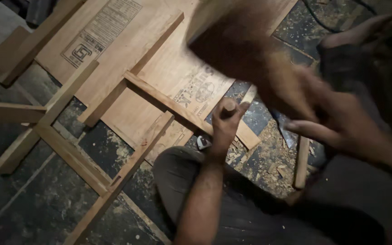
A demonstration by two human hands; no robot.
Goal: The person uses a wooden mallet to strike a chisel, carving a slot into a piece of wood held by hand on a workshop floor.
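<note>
Head view, left hand (225, 121) gripping wooden handle (228, 107), right hand (327, 115) blurred, grip unclear, plywood sheet (159, 68), shavings (268, 159).

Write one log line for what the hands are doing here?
left hand: grips chisel handle | right hand: raised, blurred | wood strips on plywood

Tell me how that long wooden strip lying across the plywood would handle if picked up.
The wooden strip looks thin and narrow, so probably light. Being straight sawn wood, it likely stays stiff, perhaps bending slightly. Flat faces suggest it won't roll off the plywood.
</note>
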